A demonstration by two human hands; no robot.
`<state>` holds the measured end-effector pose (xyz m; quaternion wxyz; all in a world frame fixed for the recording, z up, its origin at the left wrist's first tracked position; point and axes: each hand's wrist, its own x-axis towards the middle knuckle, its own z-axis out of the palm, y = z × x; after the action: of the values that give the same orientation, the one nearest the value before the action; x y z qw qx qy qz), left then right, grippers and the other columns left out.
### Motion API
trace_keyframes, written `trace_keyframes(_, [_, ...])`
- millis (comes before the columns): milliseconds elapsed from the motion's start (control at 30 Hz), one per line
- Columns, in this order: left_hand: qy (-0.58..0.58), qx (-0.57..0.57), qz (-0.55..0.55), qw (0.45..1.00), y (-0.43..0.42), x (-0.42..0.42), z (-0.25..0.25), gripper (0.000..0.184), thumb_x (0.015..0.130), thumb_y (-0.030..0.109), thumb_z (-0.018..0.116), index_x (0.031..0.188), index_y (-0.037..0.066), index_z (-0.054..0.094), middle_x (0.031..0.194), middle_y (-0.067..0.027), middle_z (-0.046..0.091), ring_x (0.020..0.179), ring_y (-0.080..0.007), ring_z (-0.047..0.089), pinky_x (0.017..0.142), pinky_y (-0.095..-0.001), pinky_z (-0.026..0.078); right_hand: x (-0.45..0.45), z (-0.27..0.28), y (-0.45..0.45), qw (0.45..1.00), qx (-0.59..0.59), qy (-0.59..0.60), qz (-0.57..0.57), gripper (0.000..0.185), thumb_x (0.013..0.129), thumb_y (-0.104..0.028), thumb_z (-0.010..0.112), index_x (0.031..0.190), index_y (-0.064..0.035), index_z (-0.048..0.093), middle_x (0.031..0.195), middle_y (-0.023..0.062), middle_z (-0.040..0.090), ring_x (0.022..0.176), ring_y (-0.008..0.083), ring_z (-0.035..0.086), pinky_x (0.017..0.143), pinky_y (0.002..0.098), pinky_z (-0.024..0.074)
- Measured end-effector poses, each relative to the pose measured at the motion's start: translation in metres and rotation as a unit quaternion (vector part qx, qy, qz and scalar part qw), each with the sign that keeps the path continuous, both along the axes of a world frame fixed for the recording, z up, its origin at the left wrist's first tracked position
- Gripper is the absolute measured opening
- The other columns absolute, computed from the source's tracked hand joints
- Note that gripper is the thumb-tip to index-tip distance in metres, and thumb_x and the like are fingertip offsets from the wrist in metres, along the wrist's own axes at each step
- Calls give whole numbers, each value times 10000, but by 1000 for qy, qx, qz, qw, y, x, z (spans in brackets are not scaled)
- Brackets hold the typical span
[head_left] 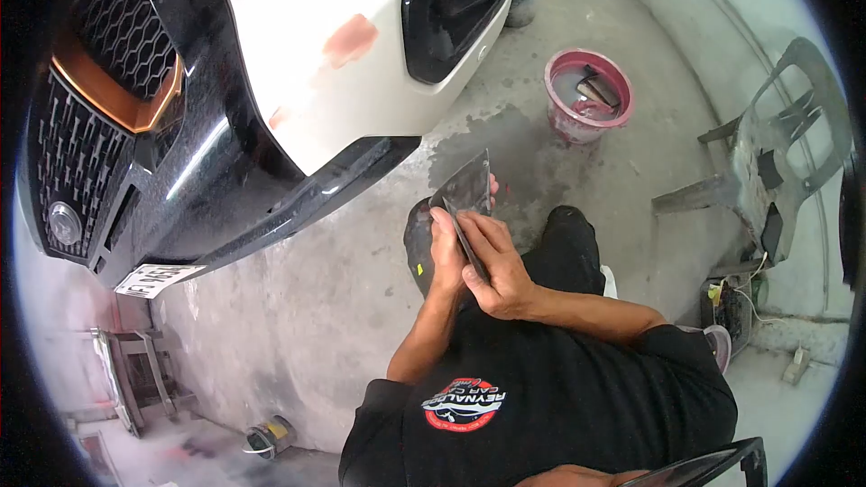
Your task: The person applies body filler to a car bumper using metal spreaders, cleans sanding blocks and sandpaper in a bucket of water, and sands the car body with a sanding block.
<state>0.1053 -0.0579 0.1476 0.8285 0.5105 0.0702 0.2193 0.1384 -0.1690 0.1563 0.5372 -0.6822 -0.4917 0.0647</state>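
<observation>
In front of my body, my left hand (pixel 444 251) grips a dark grey sheet that looks like sandpaper (pixel 467 185). Its thumb lies on the near edge, and fingertips show behind the far side. My right hand (pixel 502 275) is closed on a narrow dark strip (pixel 468 248), held between thumb and fingers against the left hand. Whether this strip is a folded part of the same sheet or a separate piece, I cannot tell. The white car bumper (pixel 298 0) beyond my hands carries a reddish-brown patch (pixel 350 41) and a smaller one near its lower edge.
A pink bucket (pixel 588 54) of cloudy water with items in it stands ahead to the right, beside wet floor. A dark bucket (pixel 523 0) is behind the bumper. At right is a dusty plastic chair (pixel 722 189). A small tin (pixel 271 436) lies at lower left.
</observation>
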Motion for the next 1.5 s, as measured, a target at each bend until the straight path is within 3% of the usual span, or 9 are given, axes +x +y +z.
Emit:
trace_keyframes(233, [22, -94, 52, 994, -24, 2, -36, 526, 1008, 210, 454, 1470, 10, 301, 1268, -147, 594, 1169, -224, 572, 986, -321, 436, 37, -10, 16, 981, 4, 142, -130, 530, 998, -311, 394, 1345, 89, 389, 1368, 284, 400, 1258, 438, 382, 1088, 471, 271])
trace_keyframes(333, [214, 300, 43, 929, -25, -12, -2, 514, 1000, 205, 424, 1464, 11, 318, 1230, -224, 601, 1136, -288, 600, 967, -361, 449, 46, -23, 18, 980, 3, 139, -145, 541, 1022, -344, 333, 1350, 83, 387, 1363, 281, 407, 1254, 433, 390, 1088, 460, 271])
trace_keyframes(533, [285, 201, 163, 923, -18, -9, -9, 484, 1031, 341, 327, 1240, -54, 513, 1133, -184, 612, 1027, -274, 585, 911, -377, 451, 42, -22, 6, 988, -16, 154, -20, 497, 1031, -347, 330, 1366, 8, 422, 1343, 240, 432, 1243, 388, 402, 1087, 418, 273])
trace_keyframes(867, [-157, 577, 190, 779, -17, -26, -45, 754, 693, -45, 537, 1404, 4, 291, 1465, -381, 220, 1352, -543, 280, 1083, -658, 225, 98, -57, -28, 949, -60, 309, -8, 379, 897, -364, 651, 1106, -49, 626, 940, 46, 625, 826, 152, 570, 703, 370, 467])
trace_keyframes(900, [-152, 615, 144, 760, -22, -27, -45, 836, 711, -7, 557, 1464, 51, 198, 1477, -391, 161, 1364, -564, 210, 1100, -642, 180, 94, -64, -7, 704, -40, 698, -127, 364, 868, -438, 669, 989, -96, 637, 890, 54, 612, 744, 168, 560, 638, 346, 453])
trace_keyframes(1033, [-69, 617, 90, 779, -27, -15, -71, 789, 707, 29, 599, 1414, -35, 254, 1451, -391, 232, 1352, -552, 251, 1101, -633, 201, 64, -111, 8, 678, -53, 729, -74, 298, 917, -425, 624, 959, -129, 627, 777, 28, 575, 674, 171, 558, 563, 326, 447])
trace_keyframes(1133, [133, 531, 198, 813, -14, -10, -66, 663, 803, 45, 533, 1406, -97, 298, 1432, -352, 328, 1326, -515, 329, 1126, -522, 258, 89, -136, -29, 456, -62, 822, 335, 284, 924, -388, 622, 975, -109, 636, 760, 1, 599, 618, 150, 567, 521, 302, 452])
trace_keyframes(1333, [212, 193, 224, 932, 30, -15, -62, 482, 1029, 353, 369, 1283, -40, 484, 982, -132, 622, 836, -249, 597, 775, -364, 485, 116, -55, -76, 860, -138, 492, 11, 342, 921, -296, 633, 1146, -41, 605, 962, 10, 660, 773, 72, 602, 699, 242, 498])
trace_keyframes(1500, [156, -227, 189, 943, 10, 0, -24, 273, 974, 274, 569, 1132, 52, 573, 1002, -65, 649, 826, -165, 629, 731, -315, 528, 122, -39, -78, 889, 70, 392, -224, 238, 861, -77, 664, 1076, -7, 585, 928, 47, 660, 796, 129, 619, 749, 301, 506])
